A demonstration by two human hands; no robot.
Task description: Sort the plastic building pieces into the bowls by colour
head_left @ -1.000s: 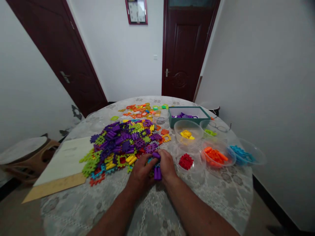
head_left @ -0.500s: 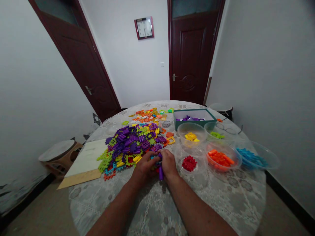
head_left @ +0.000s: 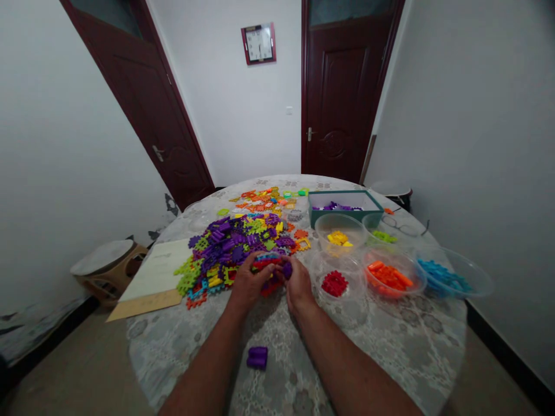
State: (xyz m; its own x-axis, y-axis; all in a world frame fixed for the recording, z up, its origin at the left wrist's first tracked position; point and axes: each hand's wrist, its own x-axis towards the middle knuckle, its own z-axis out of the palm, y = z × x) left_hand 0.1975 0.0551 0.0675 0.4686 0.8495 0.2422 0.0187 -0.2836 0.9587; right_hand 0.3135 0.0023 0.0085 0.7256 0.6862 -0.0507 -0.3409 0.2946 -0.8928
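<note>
Over the front edge of the pile of plastic building pieces (head_left: 234, 242), my two hands meet. Closed fingers of my left hand (head_left: 249, 287) grip a red and blue block assembly (head_left: 270, 287), partly covered by the fingers. My right hand (head_left: 300, 286) is closed around a small purple building piece (head_left: 287, 270) that touches or nearly touches the assembly; which of these I cannot tell. Nearer to me, between my forearms, a purple double-tube piece (head_left: 257, 357) lies on the patterned tablecloth.
To the right stand clear bowls of red gear pieces (head_left: 335, 283), orange pieces (head_left: 389, 276), blue pieces (head_left: 442, 277), yellow pieces (head_left: 339, 238) and green pieces (head_left: 384, 237). Behind them is a green-edged box (head_left: 344, 218). Glasses (head_left: 405, 226) lie at the right; a paper sheet (head_left: 151, 271) lies left.
The purple tube piece that was between my hands now lies on the tablecloth nearer to me. My hands have parted slightly, and the red and blue assembly shows more. The view has shifted a little.
</note>
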